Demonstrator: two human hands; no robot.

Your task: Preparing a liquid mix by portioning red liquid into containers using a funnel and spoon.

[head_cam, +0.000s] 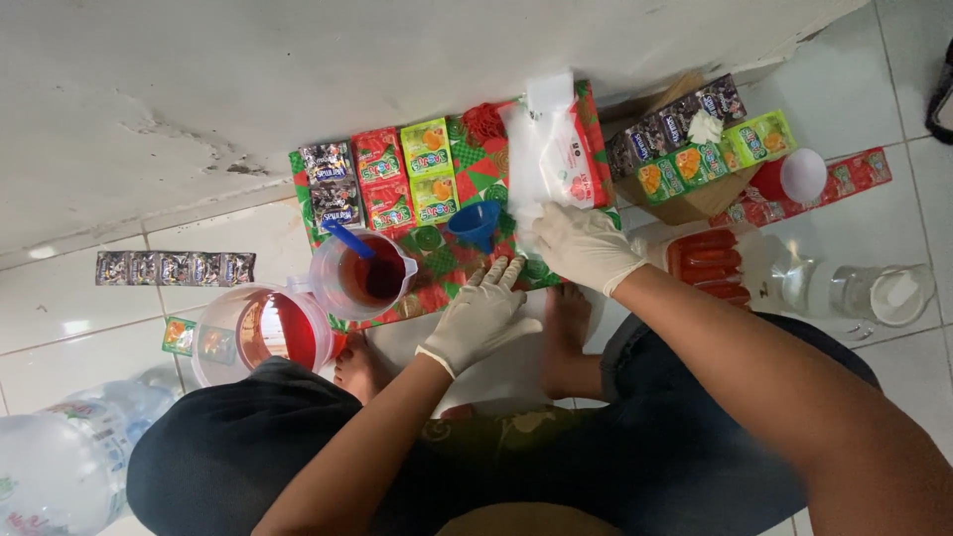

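Knees and dark trousers fill the bottom edge, two gloved arms reaching out from them. Left hand [480, 316] lies open and flat on the patterned mat [467, 164], just below the blue funnel [475, 224]. Right hand [584, 246] pinches the clear plastic bags [549, 149] right of the funnel. Left of the funnel, the jug [363, 274] holds red drink; filled red tubes [707, 264] lie far right. Bag count is unclear; a water bottle [60, 467] is cut off.

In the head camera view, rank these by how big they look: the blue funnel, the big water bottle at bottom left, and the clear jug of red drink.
1. big water bottle, though it sits nearer the camera and partly out of frame
2. clear jug of red drink
3. blue funnel
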